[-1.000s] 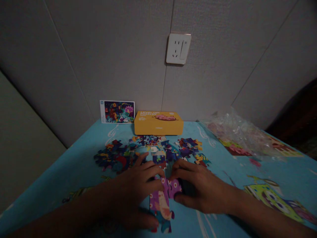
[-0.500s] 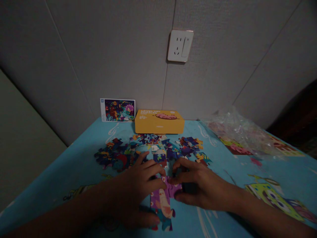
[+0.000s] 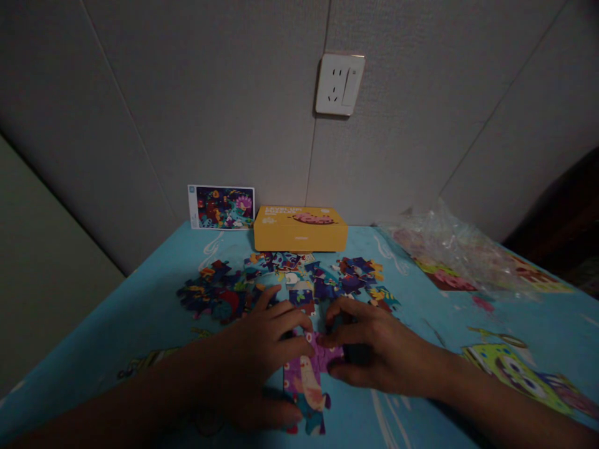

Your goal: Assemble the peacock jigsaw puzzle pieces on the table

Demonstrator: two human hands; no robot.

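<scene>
In the head view, a joined strip of purple and teal jigsaw pieces (image 3: 306, 383) lies on the table in front of me. My left hand (image 3: 266, 349) rests over its left side, fingers spread, with fingertips touching the upper part and the thumb beside the lower end. A purple jigsaw piece (image 3: 333, 355) at the strip's upper right is between the thumb and index finger of my right hand (image 3: 369, 343). It lies against the strip; I cannot tell whether it is fully locked in. My fingers partly cover both.
Loose dark jigsaw pieces (image 3: 213, 290) lie beyond my hands, more (image 3: 358, 274) to the right. A yellow puzzle box (image 3: 300, 242) and an upright picture card (image 3: 224, 207) stand by the wall. Clear plastic wrapping (image 3: 453, 243) covers printed sheets at right, on the blue tablecloth (image 3: 154, 280).
The view has shifted very slightly. Both hands and the purple pieces stay in nearly the same place.
</scene>
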